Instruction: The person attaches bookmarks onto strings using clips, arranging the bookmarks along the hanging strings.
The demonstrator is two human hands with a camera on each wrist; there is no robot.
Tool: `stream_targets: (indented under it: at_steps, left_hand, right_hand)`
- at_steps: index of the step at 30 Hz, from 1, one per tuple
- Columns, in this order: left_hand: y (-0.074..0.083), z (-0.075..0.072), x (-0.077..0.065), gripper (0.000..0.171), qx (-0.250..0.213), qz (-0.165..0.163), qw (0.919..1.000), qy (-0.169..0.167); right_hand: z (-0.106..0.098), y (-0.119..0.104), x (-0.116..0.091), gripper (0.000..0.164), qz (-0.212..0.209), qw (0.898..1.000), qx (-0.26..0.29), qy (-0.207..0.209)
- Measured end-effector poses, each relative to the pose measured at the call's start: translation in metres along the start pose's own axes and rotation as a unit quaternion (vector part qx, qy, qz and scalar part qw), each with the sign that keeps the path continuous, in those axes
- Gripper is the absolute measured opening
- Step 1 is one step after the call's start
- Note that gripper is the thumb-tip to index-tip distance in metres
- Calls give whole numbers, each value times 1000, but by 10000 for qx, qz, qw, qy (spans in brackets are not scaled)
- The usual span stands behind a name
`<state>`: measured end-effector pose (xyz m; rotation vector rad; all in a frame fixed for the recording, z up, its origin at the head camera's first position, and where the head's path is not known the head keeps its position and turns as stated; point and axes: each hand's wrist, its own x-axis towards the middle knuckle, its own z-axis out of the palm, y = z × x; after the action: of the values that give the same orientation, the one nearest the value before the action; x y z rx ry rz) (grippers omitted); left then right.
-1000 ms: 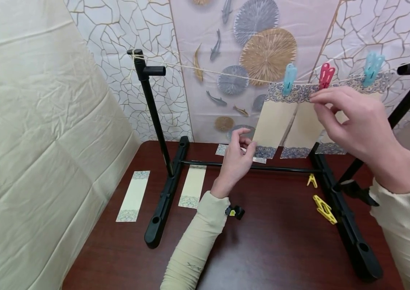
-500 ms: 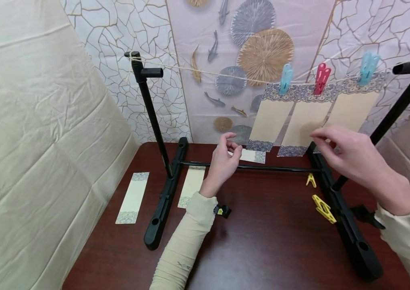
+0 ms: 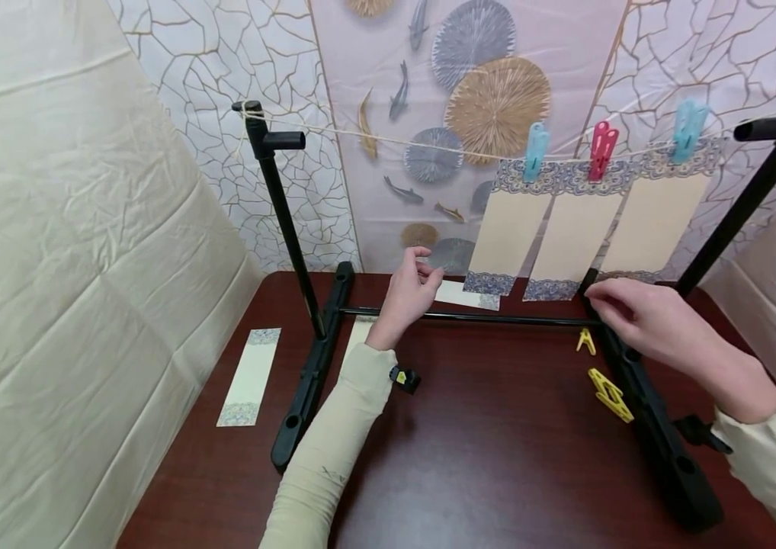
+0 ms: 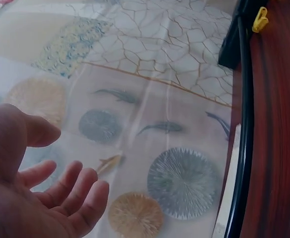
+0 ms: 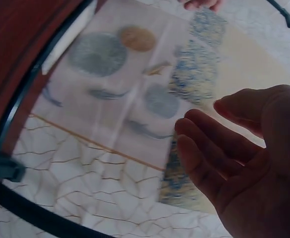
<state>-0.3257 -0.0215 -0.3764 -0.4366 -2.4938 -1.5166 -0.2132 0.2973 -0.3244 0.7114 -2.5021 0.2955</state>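
Observation:
Three cream paper strips with blue lace-patterned ends hang side by side on a cord (image 3: 374, 139): a left strip (image 3: 508, 232), a middle strip (image 3: 575, 240) and a right strip (image 3: 662, 221). A blue clothespin (image 3: 536, 151), a red clothespin (image 3: 602, 152) and another blue clothespin (image 3: 689, 131) pin their top ends. My right hand (image 3: 662, 324) is below the strips, fingers loosely bent, nothing held. In the right wrist view, its fingers (image 5: 204, 144) lie in front of the patterned ends. Left of the strips, my left hand (image 3: 405, 296) hovers, its fingers (image 4: 68, 191) relaxed and holding nothing.
A black stand, with a left post (image 3: 292, 229), a right post (image 3: 745, 206) and a low crossbar (image 3: 484, 316), carries the cord. Loose strips (image 3: 248, 377) lie left and behind the crossbar. Two yellow clothespins (image 3: 610, 394) rest by the right foot.
My right hand has dropped from the tops of the hanging strips to below their lower ends. My left hand has drawn left, away from the left strip. The view has shifted slightly.

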Motion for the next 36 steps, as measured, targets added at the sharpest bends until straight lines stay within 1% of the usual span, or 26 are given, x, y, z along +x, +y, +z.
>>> stream_targets:
  at_steps: [2, 4, 8, 10, 12, 16, 19, 24, 29, 31, 33, 36]
  left_hand:
    - [-3, 0, 6, 37, 53, -85, 9999, -135]
    - [-7, 0, 11, 38, 121, -185, 9994, -258]
    - [-12, 0, 20, 42, 437, -423, 9967, -544]
    - [-15, 0, 25, 43, 597, -566, 9942, -696]
    - [-21, 0, 31, 44, 792, -647, 9911, -849]
    - [-32, 2, 42, 42, 1197, -665, 9844, -1106]
    - [-39, 4, 48, 39, 1485, -657, 9779, -1318]
    - [-47, 5, 53, 35, 1695, -627, 9700, -1623]
    - [-59, 10, 58, 31, 1902, -554, 9649, -1723]
    - [-64, 14, 61, 30, 2024, -504, 9620, -1760]
    - [-68, 18, 65, 31, 2042, -488, 9609, -1807]
    - [-70, 24, 69, 34, 2061, -503, 9587, -1897]
  right_hand:
    - [4, 3, -1, 20, 115, 9993, 16, -346]
    - [9, 8, -3, 18, 243, 9964, 98, -804]
    - [20, 18, -3, 17, 478, 9849, 172, -1656]
    - [25, 23, -4, 17, 601, 9783, 210, -1969]
    - [31, 28, -5, 18, 670, 9729, 276, -2194]
    - [41, 37, -7, 18, 724, 9629, 454, -2558]
    - [47, 42, -8, 17, 776, 9552, 596, -2793]
    - [57, 50, -7, 17, 875, 9426, 750, -3133]
    - [72, 58, -6, 19, 935, 9240, 847, -3611]
    - [77, 60, -5, 22, 939, 9182, 865, -3750]
    - [81, 63, -5, 25, 953, 9145, 860, -3837]
    - [86, 66, -5, 28, 918, 9133, 745, -3897]
